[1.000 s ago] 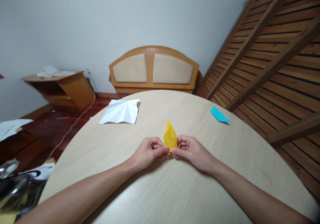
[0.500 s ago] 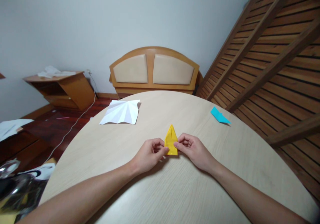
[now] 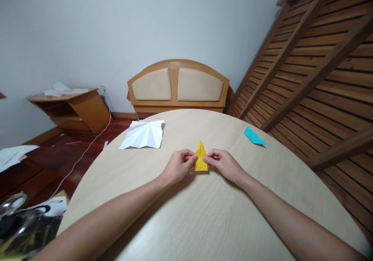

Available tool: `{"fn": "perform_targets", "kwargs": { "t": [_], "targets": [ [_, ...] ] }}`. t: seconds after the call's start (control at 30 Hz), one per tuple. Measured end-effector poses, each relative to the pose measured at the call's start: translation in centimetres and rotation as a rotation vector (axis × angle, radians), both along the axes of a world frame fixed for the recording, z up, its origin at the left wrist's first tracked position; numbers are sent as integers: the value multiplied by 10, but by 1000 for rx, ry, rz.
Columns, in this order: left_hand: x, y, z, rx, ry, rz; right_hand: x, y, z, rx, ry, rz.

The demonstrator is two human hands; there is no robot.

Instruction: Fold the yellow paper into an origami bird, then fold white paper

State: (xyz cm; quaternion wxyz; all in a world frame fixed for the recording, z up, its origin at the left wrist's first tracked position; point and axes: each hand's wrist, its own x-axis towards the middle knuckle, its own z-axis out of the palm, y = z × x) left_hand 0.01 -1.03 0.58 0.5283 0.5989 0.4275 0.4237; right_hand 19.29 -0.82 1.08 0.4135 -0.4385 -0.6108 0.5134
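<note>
A folded yellow origami piece [image 3: 201, 159] lies on the round pale-wood desk [image 3: 204, 214], directly ahead of the person and between both hands. It is a narrow pointed shape whose long axis runs away from the person, tip toward the far edge of the desk and blunt base toward the body. The left hand [image 3: 178, 166] pinches its left edge between thumb and curled fingers; the right hand [image 3: 223, 163] pinches the right edge the same way. Both hands touch the paper at about mid-height, so neither is nearer than the other; the piece sits squarely in the gap between them.

Farther off, a creased white sheet [image 3: 143, 134] lies to the left near the desk's far edge, and a small blue paper fold [image 3: 253, 136] lies well apart to the right. A wooden headboard [image 3: 178, 86] stands against the wall beyond.
</note>
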Motion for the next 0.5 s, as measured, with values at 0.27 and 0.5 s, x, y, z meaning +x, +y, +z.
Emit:
{"fn": "perform_targets", "kwargs": {
  "t": [0.27,0.5],
  "targets": [
    [1,2,-5,78,-18,27,2,1,-9,56,30,-17],
    [0,-10,-5,7,-23,-15,4,-3,-5,57,39,16]
  ]
}}
